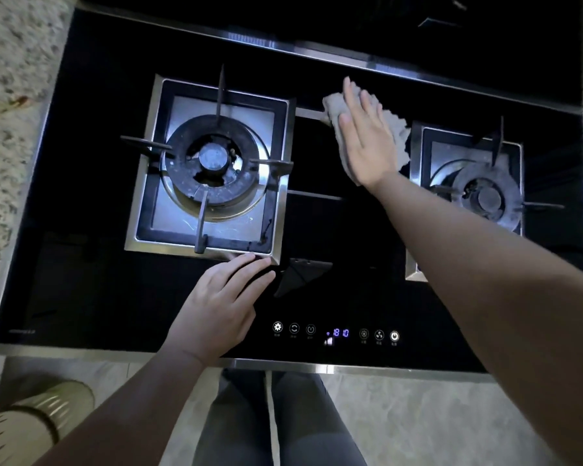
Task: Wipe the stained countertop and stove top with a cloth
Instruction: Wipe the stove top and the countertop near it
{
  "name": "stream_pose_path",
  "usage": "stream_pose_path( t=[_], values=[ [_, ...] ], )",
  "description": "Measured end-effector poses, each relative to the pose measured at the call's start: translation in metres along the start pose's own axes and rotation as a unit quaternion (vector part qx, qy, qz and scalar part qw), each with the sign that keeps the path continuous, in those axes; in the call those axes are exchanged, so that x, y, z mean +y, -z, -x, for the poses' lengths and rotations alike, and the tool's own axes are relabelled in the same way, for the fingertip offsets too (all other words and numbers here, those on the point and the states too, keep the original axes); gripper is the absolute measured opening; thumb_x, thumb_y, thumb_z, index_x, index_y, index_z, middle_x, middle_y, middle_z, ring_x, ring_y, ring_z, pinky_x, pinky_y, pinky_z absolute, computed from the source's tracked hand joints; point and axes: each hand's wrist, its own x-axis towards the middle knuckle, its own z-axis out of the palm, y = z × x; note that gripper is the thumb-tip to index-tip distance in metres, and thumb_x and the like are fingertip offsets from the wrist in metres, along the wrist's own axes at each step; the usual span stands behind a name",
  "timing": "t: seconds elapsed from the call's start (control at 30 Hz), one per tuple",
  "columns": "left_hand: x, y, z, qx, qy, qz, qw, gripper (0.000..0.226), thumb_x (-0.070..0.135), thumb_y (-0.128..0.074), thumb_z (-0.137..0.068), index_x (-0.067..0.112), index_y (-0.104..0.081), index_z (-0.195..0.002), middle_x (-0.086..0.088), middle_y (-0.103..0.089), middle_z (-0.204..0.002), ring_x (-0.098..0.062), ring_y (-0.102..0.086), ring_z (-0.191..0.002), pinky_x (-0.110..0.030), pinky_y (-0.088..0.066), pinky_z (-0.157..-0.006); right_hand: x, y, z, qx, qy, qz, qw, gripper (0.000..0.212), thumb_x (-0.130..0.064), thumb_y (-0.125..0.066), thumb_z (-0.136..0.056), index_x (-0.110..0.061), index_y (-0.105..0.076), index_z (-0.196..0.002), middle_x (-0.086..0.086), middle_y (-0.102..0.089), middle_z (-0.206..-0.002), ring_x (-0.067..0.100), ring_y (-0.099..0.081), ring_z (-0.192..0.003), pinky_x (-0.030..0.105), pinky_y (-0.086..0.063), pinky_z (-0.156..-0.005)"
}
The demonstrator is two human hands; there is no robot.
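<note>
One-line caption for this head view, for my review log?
Right hand presses a cloth flat on the black stove top between two burners; left hand rests near the front.

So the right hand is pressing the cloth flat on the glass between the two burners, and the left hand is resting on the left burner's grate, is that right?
Not quite. The head view shows the left hand resting on the black glass in front of the left burner, not on its grate. The rest holds: the right hand presses the cloth flat between the burners.
</note>
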Motion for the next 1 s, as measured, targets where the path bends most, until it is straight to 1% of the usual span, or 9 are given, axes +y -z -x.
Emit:
stream_pose_path(
  t=[0.1,0.2,0.33,0.47,0.6,0.67,0.73,0.87,1.0],
  values=[
    [-0.002,0.0,-0.002,0.001,-0.002,-0.008,1.0,0.047,0.006,-0.05,-0.088,0.013,-0.066,-0.132,-0.003,-0.057,-0.145,-0.026,-0.051,-0.136,-0.043,-0.043,-0.108,-0.002,0.005,-0.025,-0.019,0.032,-0.017,0.999,0.052,-0.046,-0.021,-0.112,-0.032,-0.025,-0.162,-0.001,-0.025,-0.169,0.015,-0.009,-0.159,0.035,-0.001,-0.13],
    [-0.002,-0.001,-0.002,-0.004,-0.003,-0.023,1.0,0.049,0.008,-0.052,-0.086,0.014,-0.066,-0.133,-0.001,-0.057,-0.145,-0.024,-0.049,-0.136,-0.042,-0.042,-0.107,-0.006,0.0,-0.002,-0.041,0.052,-0.031,0.997,0.049,-0.044,-0.028,-0.112,-0.032,-0.034,-0.159,-0.001,-0.028,-0.168,0.018,-0.013,-0.158,0.036,-0.005,-0.129],
    [-0.002,-0.001,-0.001,-0.02,-0.003,-0.035,0.999,0.05,0.01,-0.053,-0.086,0.015,-0.064,-0.134,0.0,-0.057,-0.145,-0.023,-0.046,-0.138,-0.042,-0.038,-0.108,-0.007,-0.018,0.058,-0.056,0.133,-0.012,0.989,0.05,-0.041,-0.026,-0.113,-0.026,-0.028,-0.162,-0.006,-0.029,-0.166,0.014,-0.016,-0.158,0.038,-0.009,-0.13],
    [-0.001,0.0,0.0,-0.023,-0.004,-0.033,0.999,0.05,0.011,-0.052,-0.087,0.015,-0.064,-0.135,0.001,-0.056,-0.146,-0.022,-0.045,-0.14,-0.041,-0.037,-0.108,-0.006,-0.005,0.004,-0.039,0.103,-0.003,0.994,0.051,-0.036,-0.029,-0.113,-0.021,-0.026,-0.162,0.006,-0.031,-0.166,0.022,-0.018,-0.157,0.035,-0.005,-0.13],
    [-0.003,-0.001,-0.002,-0.024,-0.007,-0.035,0.999,0.051,0.012,-0.057,-0.085,0.015,-0.064,-0.136,0.0,-0.056,-0.147,-0.022,-0.044,-0.141,-0.041,-0.039,-0.108,-0.012,0.005,-0.062,-0.047,0.15,0.023,0.987,0.05,-0.036,-0.029,-0.113,-0.023,-0.031,-0.161,0.002,-0.033,-0.166,0.022,-0.016,-0.158,0.039,-0.006,-0.13],
    [-0.005,-0.002,-0.003,-0.029,-0.005,-0.043,0.999,0.053,0.012,-0.062,-0.083,0.015,-0.063,-0.136,0.0,-0.055,-0.147,-0.022,-0.043,-0.141,-0.04,-0.038,-0.109,-0.014,0.001,-0.054,-0.047,0.146,0.028,0.988,0.05,-0.04,-0.029,-0.112,-0.027,-0.032,-0.16,0.001,-0.032,-0.166,0.02,-0.017,-0.158,0.038,-0.009,-0.13],
    [-0.003,-0.002,-0.002,-0.036,-0.002,-0.043,0.998,0.055,0.013,-0.064,-0.082,0.015,-0.062,-0.137,0.0,-0.054,-0.148,-0.022,-0.042,-0.141,-0.041,-0.037,-0.11,-0.017,-0.006,-0.015,-0.054,0.159,0.024,0.986,0.051,-0.045,-0.029,-0.111,-0.03,-0.031,-0.16,0.0,-0.029,-0.167,0.019,-0.017,-0.157,0.043,-0.014,-0.129],
    [-0.001,0.001,-0.002,-0.04,-0.004,-0.04,0.998,0.052,0.014,-0.056,-0.085,0.015,-0.063,-0.137,0.0,-0.054,-0.148,-0.022,-0.042,-0.142,-0.04,-0.037,-0.109,-0.014,-0.019,0.04,-0.073,0.222,0.034,0.972,0.052,-0.037,-0.033,-0.113,-0.022,-0.027,-0.162,-0.011,-0.019,-0.161,0.01,-0.014,-0.155,0.033,-0.006,-0.129],
    [-0.003,0.0,-0.001,-0.042,-0.005,-0.037,0.998,0.051,0.016,-0.05,-0.088,0.016,-0.063,-0.137,0.0,-0.055,-0.147,-0.022,-0.042,-0.141,-0.04,-0.037,-0.109,-0.014,-0.01,-0.027,-0.073,0.188,0.055,0.978,0.053,-0.039,-0.025,-0.113,-0.024,-0.019,-0.164,-0.003,-0.022,-0.167,0.017,-0.012,-0.158,0.031,0.001,-0.128]
  ],
)
